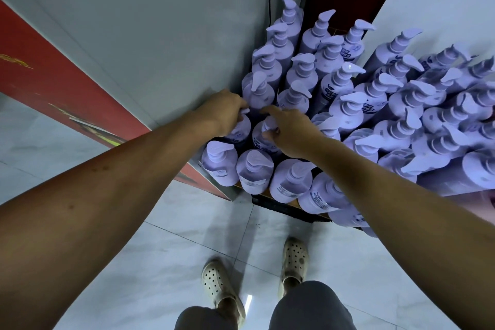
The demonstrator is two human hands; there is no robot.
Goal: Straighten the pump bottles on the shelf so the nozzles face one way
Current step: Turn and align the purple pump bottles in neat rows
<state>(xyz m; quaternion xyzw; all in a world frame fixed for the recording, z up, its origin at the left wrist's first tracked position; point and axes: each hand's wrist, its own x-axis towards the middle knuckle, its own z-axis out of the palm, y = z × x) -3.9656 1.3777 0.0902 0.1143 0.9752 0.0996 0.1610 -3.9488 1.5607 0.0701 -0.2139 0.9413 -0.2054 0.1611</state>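
Several lilac pump bottles stand packed in rows on a shelf [286, 202], their nozzles pointing in mixed directions. My left hand [223, 112] grips the pump head of a bottle [239, 130] in the second row at the left end. My right hand [290, 128] pinches the pump of the neighbouring bottle [261, 139], with the index finger stretched out over it. Both pump heads are mostly hidden by my fingers. In the front row, three bottles [219, 162] stand just below my hands with nozzles turned to the right.
A grey wall panel [160, 35] with a red band [53, 75] runs along the left of the shelf. More bottles [415, 115] crowd the right side. Below lie pale floor tiles [134, 262] and my two feet in perforated clogs [294, 257].
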